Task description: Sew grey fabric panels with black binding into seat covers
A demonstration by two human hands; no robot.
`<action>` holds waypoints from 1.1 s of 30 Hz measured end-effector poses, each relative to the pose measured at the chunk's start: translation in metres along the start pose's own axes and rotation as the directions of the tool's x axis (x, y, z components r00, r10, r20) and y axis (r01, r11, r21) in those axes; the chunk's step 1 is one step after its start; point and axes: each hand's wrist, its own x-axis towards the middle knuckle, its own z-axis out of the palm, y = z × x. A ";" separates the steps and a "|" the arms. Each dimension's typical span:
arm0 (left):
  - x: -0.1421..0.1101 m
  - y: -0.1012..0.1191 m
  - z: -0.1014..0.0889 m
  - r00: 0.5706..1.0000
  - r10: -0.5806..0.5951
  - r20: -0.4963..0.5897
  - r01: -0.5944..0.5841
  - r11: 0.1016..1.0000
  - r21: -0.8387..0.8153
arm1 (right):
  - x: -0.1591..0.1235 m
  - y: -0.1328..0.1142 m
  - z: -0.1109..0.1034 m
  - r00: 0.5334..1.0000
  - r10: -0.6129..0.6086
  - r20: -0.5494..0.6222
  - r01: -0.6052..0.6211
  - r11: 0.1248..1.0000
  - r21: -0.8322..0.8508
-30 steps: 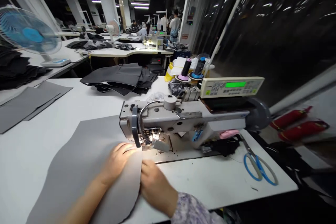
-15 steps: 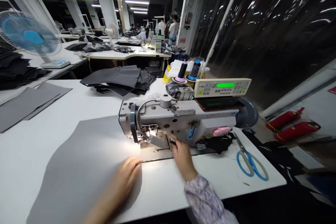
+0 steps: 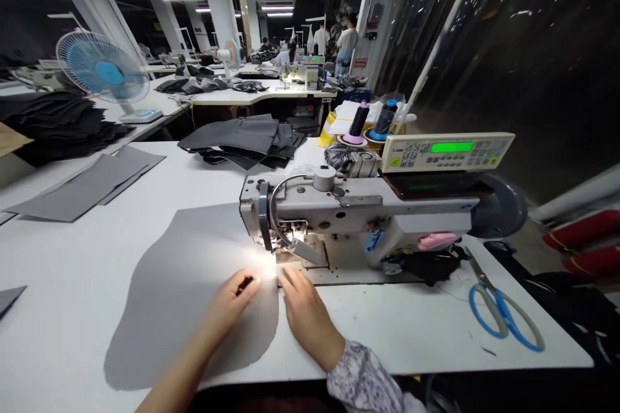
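Note:
A large grey fabric panel (image 3: pixel 169 284) with a curved outline lies flat on the white table, its upper right edge reaching under the head of the sewing machine (image 3: pixel 314 200). The machine's lamp brightens the spot by the needle. My left hand (image 3: pixel 232 300) rests over the panel, thumb and fingers pinched close together on it; a dark gap shows between them. Just right of it, my right hand (image 3: pixel 310 319) has its fingers bent together at the panel's right edge, in front of the presser foot. The fingertips are partly hidden in glare.
Blue-handled scissors (image 3: pixel 504 316) lie at the right. Behind the machine stand thread cones (image 3: pixel 358 122) and a control panel (image 3: pixel 448 151). Stacked dark pieces (image 3: pixel 242 139) lie beyond, grey pieces (image 3: pixel 92 187) and a fan (image 3: pixel 109 74) at the left. People work in the background.
My right hand has moved left from the machine bed, where it held a small dark thing, to the panel's edge beside my left hand. My left fingers have drawn into a pinch.

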 end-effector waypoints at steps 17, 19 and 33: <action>0.084 0.010 0.007 0.991 0.030 -0.132 0.089 0.591 0.802 | 0.008 -0.007 0.028 0.965 -0.231 0.122 0.247 0.960 -0.132; 0.088 0.013 0.006 0.993 0.014 -0.116 0.085 0.598 0.797 | 0.007 -0.007 0.028 0.965 -0.223 0.137 0.240 0.963 -0.125; 0.096 0.015 0.001 0.999 0.049 -0.015 -0.018 0.613 0.790 | 0.027 -0.049 0.041 0.972 -0.141 0.186 0.152 0.987 -0.045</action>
